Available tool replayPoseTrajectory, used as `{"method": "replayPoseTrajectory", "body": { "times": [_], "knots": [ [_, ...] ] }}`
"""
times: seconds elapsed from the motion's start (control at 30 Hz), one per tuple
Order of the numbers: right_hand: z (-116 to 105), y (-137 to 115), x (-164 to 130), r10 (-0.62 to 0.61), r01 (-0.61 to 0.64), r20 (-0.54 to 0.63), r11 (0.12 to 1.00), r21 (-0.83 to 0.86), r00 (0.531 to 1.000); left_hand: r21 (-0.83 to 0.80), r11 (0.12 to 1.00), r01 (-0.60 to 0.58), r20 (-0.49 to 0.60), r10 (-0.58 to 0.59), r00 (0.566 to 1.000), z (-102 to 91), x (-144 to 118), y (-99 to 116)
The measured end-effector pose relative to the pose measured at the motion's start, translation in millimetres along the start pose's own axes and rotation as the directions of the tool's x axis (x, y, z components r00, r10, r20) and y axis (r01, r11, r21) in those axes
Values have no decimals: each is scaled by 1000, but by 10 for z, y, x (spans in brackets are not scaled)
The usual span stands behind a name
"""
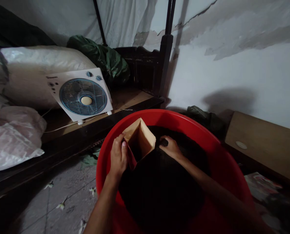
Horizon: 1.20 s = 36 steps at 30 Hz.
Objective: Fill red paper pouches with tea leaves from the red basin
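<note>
A large red plastic basin (215, 146) fills the lower middle of the view, holding a heap of dark, almost black loose material (164, 188). An open brown paper bag (141, 138) with a red outer side stands in the heap, its mouth tilted toward me. My left hand (118, 157) grips the bag's left edge. My right hand (170, 148) rests on the dark material just right of the bag, fingers curled into it. What the curled fingers enclose is hidden.
A white box fan (83, 94) leans on a low dark wooden platform (86, 130) at the left, beside pale sacks (13, 139) and a green cloth bundle (103, 57). A wooden board (264, 146) lies at the right. Peeling wall behind; tiled floor (62, 198) at lower left.
</note>
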State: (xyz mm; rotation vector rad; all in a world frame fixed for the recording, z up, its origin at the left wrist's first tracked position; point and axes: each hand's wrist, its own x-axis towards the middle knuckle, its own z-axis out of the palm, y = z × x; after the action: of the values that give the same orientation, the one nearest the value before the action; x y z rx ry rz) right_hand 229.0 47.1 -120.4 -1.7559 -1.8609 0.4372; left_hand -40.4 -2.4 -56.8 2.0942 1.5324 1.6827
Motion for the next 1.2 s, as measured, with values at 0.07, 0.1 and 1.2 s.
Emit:
{"method": "replayPoseTrajectory", "body": {
  "times": [0.07,0.1,1.2],
  "knots": [
    [-153,-354,64,-23,44,-132,986,159,991,15,998,-67,53,66,996,17,-15,28],
    [-245,-548,79,-8,73,-221,956,283,975,16,993,-114,92,112,989,27,-25,45],
    [-368,742,66,339,-256,93,839,-481,936,55,998,-31,8,30,1000,68,-67,89]
  ]
}}
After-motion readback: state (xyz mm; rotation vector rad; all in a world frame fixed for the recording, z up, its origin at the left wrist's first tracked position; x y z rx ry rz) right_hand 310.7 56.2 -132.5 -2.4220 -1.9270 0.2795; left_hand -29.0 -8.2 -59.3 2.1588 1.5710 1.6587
